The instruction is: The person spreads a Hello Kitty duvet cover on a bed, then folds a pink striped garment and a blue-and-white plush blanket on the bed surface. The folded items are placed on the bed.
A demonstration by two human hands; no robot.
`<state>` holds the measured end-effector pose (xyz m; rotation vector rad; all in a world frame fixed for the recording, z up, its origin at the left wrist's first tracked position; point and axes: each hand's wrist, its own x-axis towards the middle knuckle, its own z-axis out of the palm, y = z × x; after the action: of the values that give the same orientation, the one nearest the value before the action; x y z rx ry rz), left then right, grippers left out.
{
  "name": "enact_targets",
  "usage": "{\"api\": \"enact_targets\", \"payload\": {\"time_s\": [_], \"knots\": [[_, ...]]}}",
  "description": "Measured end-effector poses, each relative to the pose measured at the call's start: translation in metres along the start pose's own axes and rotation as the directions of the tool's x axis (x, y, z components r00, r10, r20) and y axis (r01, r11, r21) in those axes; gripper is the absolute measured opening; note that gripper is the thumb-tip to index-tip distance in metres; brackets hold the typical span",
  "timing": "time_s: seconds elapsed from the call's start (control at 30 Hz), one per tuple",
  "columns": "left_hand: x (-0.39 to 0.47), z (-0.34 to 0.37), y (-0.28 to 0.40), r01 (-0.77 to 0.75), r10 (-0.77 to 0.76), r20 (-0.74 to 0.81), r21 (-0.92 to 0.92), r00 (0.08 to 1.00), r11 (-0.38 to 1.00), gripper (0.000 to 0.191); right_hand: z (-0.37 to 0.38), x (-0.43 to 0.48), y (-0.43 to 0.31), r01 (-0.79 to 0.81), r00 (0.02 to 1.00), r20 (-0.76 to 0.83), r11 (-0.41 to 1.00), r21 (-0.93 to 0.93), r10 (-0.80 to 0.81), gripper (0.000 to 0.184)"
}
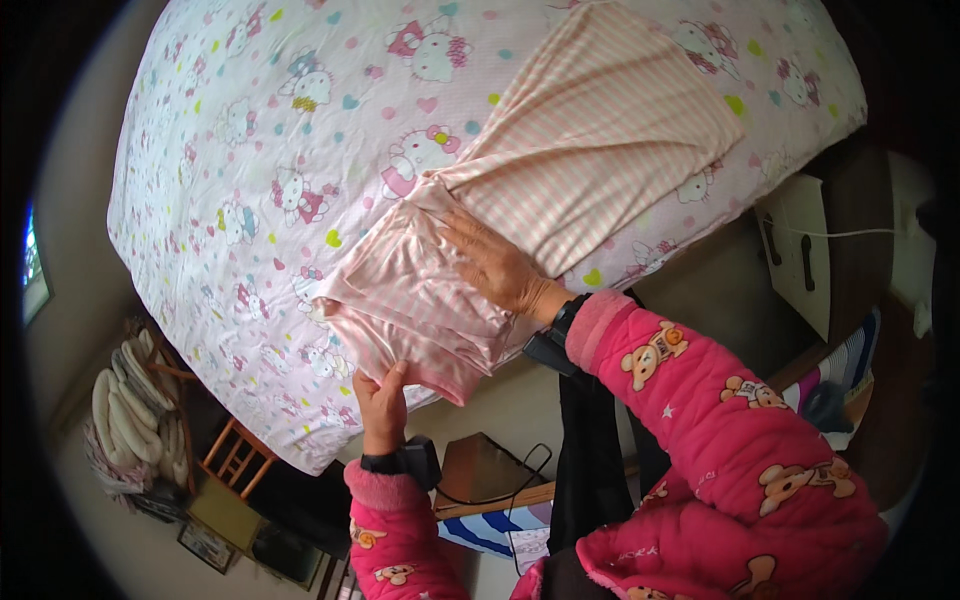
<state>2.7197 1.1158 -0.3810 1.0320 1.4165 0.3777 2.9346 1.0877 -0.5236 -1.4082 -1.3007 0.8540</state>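
Note:
A pink-and-white striped garment [592,135] lies slantwise across a bed cover [360,247] printed with cartoon cats and hearts. Its far part is spread fairly flat, while the near part [420,292] is bunched and creased. My left hand [382,405] pinches the near edge between thumb and fingers, beside a pink band. Palm down, my right hand [495,262] rests on the creased middle, its fingers stretched out over the cloth. Whether the striped cloth is one piece or two, I cannot tell.
At lower left, rolled pale bedding [135,405] is piled by a wooden chair [236,457]. Below the bed's near edge is a brown box-like object [491,469] with a black cable. A white panel with dark handle slots [799,255] stands at right.

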Motion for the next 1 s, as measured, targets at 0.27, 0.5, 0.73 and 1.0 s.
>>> {"api": "enact_targets", "payload": {"time_s": [0.27, 0.5, 0.73, 1.0], "knots": [[0.060, 0.133, 0.069, -0.347, 0.350, 0.422, -0.087, 0.836, 0.934, 0.041, -0.075, -0.047, 0.045, -0.317, 0.941, 0.042, 0.830, 0.458, 0.336, 0.042], [0.105, 0.135, -0.023, 0.430, -0.391, 0.207, -0.207, 0.897, 0.879, 0.041, -0.051, -0.081, 0.048, -0.181, 0.772, 0.097, 0.070, 0.981, 0.628, 0.042], [0.098, 0.179, -0.059, 0.241, -0.168, 0.224, -0.358, 0.960, 0.902, 0.042, -0.082, -0.101, 0.007, -0.493, 0.841, -0.152, 0.851, 0.182, 0.519, 0.035], [0.058, 0.148, -0.068, 0.118, -0.112, 0.040, -0.238, 0.993, 0.964, 0.023, -0.133, -0.032, -0.036, -0.182, 0.956, -0.161, 0.928, 0.326, 0.244, 0.030]]}}
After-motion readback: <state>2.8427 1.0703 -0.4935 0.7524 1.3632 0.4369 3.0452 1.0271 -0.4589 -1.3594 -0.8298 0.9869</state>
